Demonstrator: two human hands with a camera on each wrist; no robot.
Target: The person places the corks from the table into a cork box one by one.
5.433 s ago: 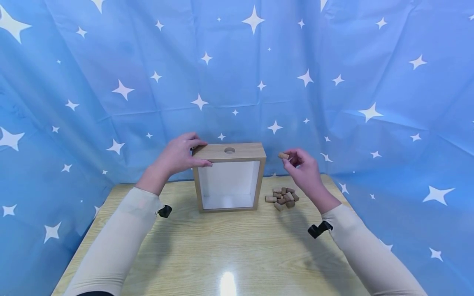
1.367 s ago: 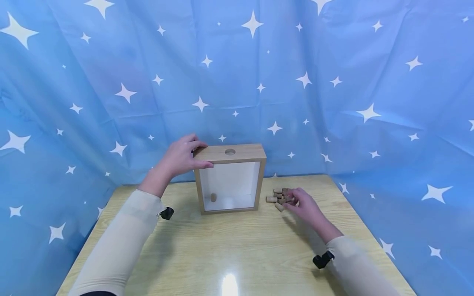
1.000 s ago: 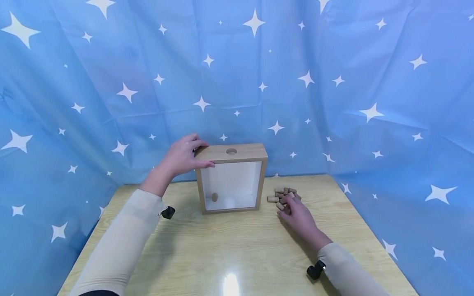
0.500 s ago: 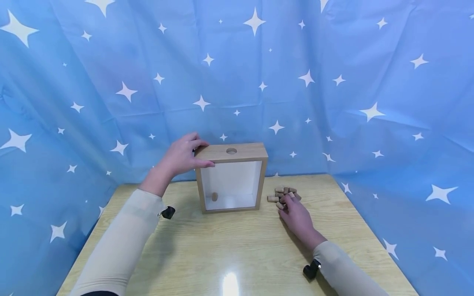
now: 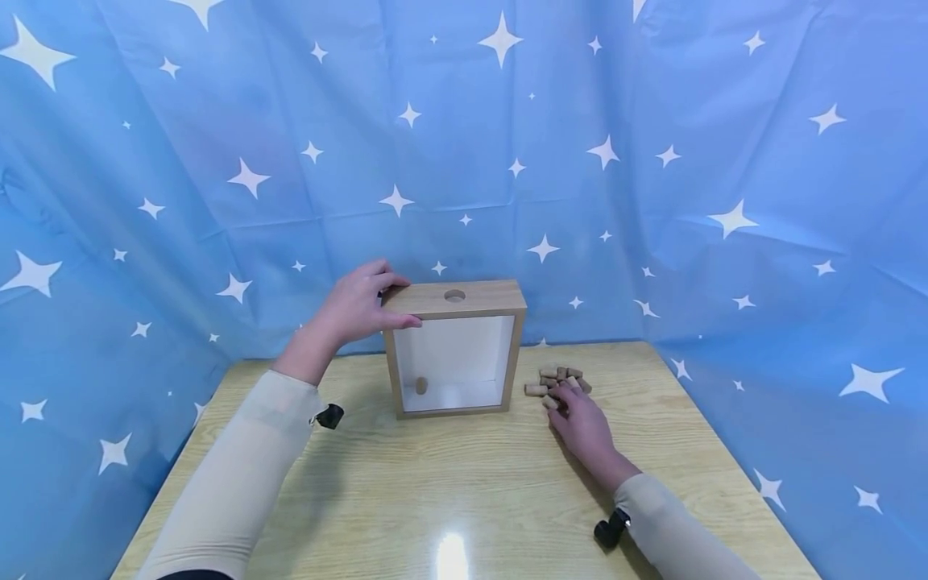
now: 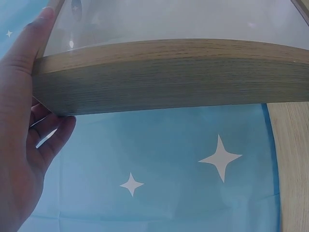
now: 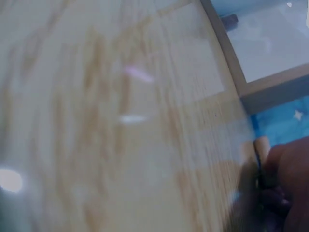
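Left hand (image 5: 361, 304) grips the box (image 5: 460, 346); right hand (image 5: 586, 431) hides some cylinders (image 5: 548, 383), any hold unclear.

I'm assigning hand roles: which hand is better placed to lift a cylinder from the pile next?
Probably the right hand: its fingers are at the pile of cylinders, while the left hand grips a top corner of the box.

Right hand (image 5: 586, 427) dropped from raised pinch beside box (image 5: 428, 301) 5.4 s ago; fingers now at near side of cork pile (image 5: 549, 383). Single cork (image 5: 421, 386) inside box, low on left, new there since oldest picture. Since 1.4 s ago, hand shifted off pile's right side toward near side; far-right corks (image 5: 584, 386) uncovered. Right sleeve (image 5: 670, 524) lower than 5.4 s ago.
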